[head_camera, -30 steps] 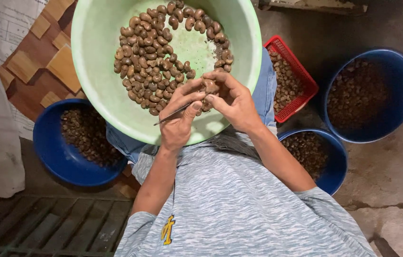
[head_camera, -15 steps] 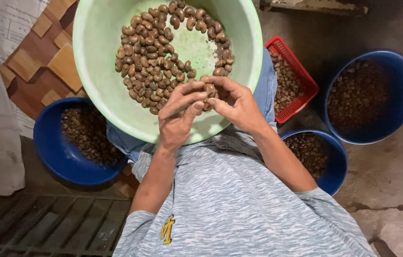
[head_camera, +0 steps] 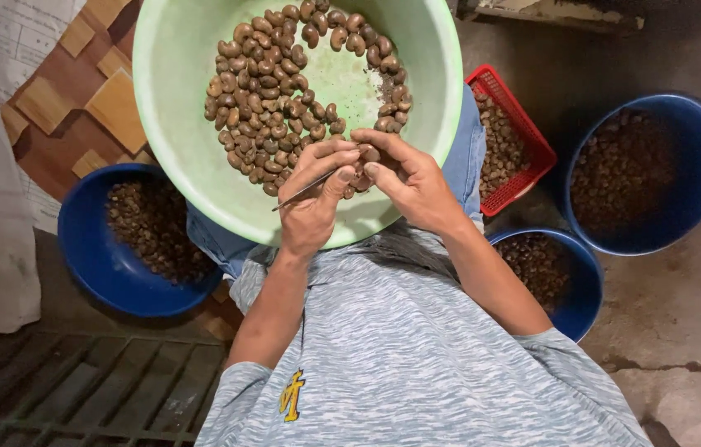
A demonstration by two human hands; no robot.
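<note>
A large pale green basin (head_camera: 177,141) rests on my lap, holding several brown cashew nuts (head_camera: 276,99) in their shells. Both hands meet over its near rim. My left hand (head_camera: 313,203) grips a thin metal pick (head_camera: 301,192) that points left and down. My right hand (head_camera: 408,184) pinches a single nut (head_camera: 369,155) between thumb and fingers, right against the left fingertips. The pick's working end is hidden between the fingers.
A blue tub (head_camera: 90,265) with dark nuts sits at the left, a red mesh basket (head_camera: 524,136) of nuts at the right, a big blue tub (head_camera: 698,190) farther right, and a smaller blue bowl (head_camera: 586,285) by my right elbow. A metal grate (head_camera: 77,389) lies lower left.
My hands have drawn closer together over the nut; the left thumb and fingers shifted on the pick. The basin and tubs stay where they were.
</note>
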